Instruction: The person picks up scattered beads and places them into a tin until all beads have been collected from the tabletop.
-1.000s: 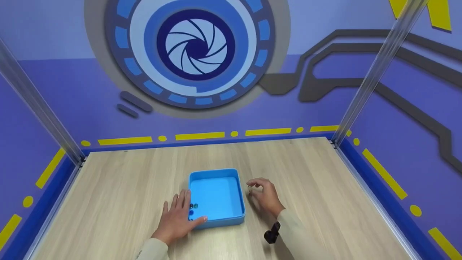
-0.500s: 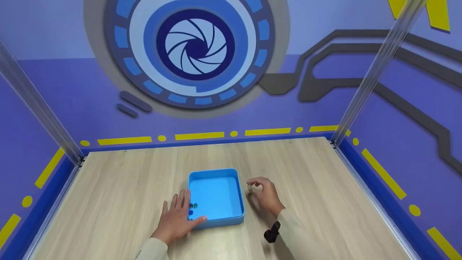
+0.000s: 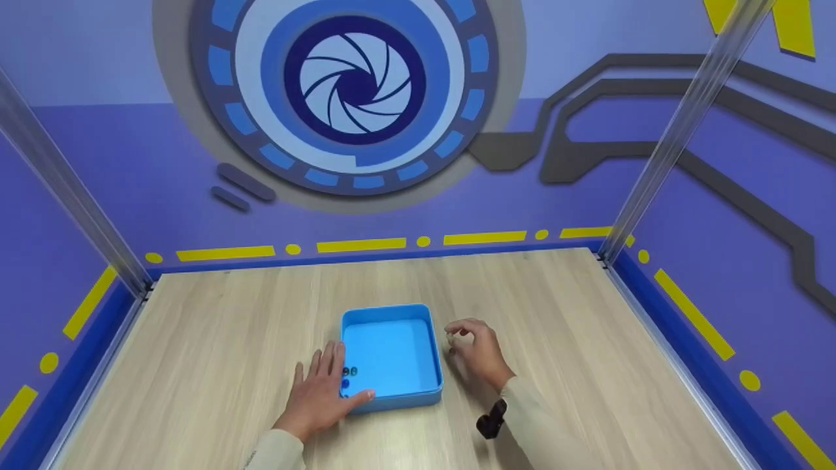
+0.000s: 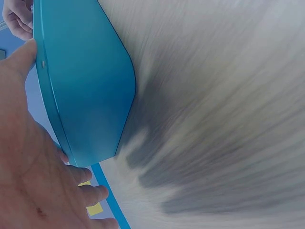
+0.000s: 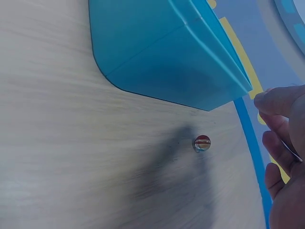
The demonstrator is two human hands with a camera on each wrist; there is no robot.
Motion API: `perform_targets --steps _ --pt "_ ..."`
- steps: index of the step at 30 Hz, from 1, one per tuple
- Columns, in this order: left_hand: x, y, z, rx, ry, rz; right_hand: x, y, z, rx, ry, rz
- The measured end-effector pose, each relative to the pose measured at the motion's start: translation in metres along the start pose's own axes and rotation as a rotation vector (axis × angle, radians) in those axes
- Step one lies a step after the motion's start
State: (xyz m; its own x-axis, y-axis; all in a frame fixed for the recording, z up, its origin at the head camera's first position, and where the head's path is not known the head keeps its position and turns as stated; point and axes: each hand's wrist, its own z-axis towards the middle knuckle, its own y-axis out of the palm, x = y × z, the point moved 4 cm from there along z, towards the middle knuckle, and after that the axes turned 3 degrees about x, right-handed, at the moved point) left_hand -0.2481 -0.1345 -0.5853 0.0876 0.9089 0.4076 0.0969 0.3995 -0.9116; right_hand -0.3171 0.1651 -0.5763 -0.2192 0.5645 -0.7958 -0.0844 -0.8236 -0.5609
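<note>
A square blue tray (image 3: 392, 352) stands on the wooden table. Several small dark marbles (image 3: 354, 371) lie inside along its left side, some partly hidden by the wall. My left hand (image 3: 318, 397) rests against the tray's left side, fingers spread, with the thumb over the front rim. To the right of the tray, my right hand (image 3: 482, 356) hovers above the table with loosely bent fingers and a gap between thumb and forefinger. Below it, the right wrist view shows a clear marble with a red-brown band (image 5: 202, 142) lying on the table, apart from the fingers.
The pale wooden table (image 3: 228, 346) is bounded by purple-blue panels (image 3: 542, 215) at the back and sides. Metal posts (image 3: 686, 124) rise at the back corners. A black device (image 3: 492, 420) is worn at my right wrist.
</note>
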Motion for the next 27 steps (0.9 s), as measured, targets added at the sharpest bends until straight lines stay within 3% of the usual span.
perform_targets --steps 27 --pt "0.0013 -0.0018 -0.0010 0.004 0.005 -0.002 -0.0074 0.0031 -0.0010 -0.012 0.003 0.010"
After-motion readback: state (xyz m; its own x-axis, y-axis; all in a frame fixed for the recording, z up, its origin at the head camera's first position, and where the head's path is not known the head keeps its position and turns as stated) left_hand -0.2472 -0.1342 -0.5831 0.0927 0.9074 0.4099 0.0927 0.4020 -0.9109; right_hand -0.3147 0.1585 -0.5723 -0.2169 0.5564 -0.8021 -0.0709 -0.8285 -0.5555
